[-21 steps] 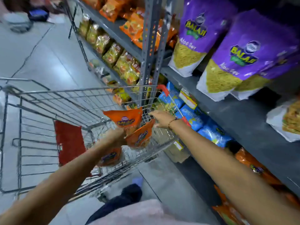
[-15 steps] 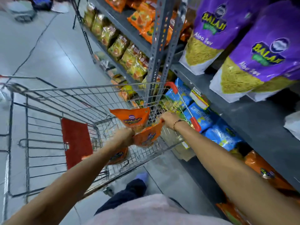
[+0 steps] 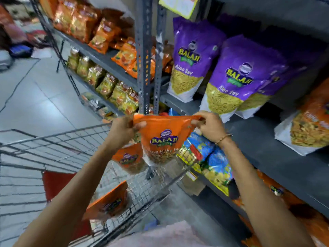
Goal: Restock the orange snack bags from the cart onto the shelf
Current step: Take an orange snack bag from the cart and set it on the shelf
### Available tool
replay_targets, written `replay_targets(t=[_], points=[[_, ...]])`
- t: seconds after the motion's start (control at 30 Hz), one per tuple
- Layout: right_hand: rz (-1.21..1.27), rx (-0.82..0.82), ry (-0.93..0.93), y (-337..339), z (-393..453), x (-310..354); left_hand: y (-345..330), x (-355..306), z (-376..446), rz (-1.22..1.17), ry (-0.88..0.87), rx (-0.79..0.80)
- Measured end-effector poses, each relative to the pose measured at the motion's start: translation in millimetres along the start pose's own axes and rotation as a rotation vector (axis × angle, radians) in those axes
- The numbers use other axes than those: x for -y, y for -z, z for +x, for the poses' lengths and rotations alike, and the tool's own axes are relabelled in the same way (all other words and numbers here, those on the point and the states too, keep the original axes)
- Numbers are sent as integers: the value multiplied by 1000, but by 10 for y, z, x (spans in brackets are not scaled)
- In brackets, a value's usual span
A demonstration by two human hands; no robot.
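While it hangs above the cart (image 3: 53, 139), both hands' fingers (image 3: 140, 124) pinch the orange snack bag's (image 3: 162, 138) top corners.

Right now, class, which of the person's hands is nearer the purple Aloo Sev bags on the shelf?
Right. The right hand sits just below the purple bags; the left hand is further off, over the cart.

"balaji" on the held orange bag (image 3: 162, 139); "balaji aloo sev" on purple bags (image 3: 191, 57).

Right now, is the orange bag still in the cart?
Out. Both hands hold the orange bag up by its top corners, above the cart.
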State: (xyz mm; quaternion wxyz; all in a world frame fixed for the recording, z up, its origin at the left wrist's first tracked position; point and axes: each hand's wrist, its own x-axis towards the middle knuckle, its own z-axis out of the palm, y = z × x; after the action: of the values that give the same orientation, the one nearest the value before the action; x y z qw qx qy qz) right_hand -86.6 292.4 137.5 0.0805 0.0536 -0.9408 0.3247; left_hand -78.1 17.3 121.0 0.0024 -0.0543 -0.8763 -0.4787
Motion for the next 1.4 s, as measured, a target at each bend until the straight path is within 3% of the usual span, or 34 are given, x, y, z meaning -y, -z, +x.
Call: replay_targets(t=[0.1,0.33,0.57,0.9,1.4], points=[[18,-159,0,541,-209,82,-40,-536,110,-320,-82,-48],[201,-615,-11,1570,-717,148,-446,-1788,439,-442,-439,-4],[234,-957,-187,2163,-1400,-428,-1513,-2524,381,-564,-456,215],[33,-1124,-326,2974,-2035,-1189,-2628,-3259,110,-646,-417,432],[142,-1097,-428,3240,-1938,-1728,-3248,-3543,127,-721,-380,413]])
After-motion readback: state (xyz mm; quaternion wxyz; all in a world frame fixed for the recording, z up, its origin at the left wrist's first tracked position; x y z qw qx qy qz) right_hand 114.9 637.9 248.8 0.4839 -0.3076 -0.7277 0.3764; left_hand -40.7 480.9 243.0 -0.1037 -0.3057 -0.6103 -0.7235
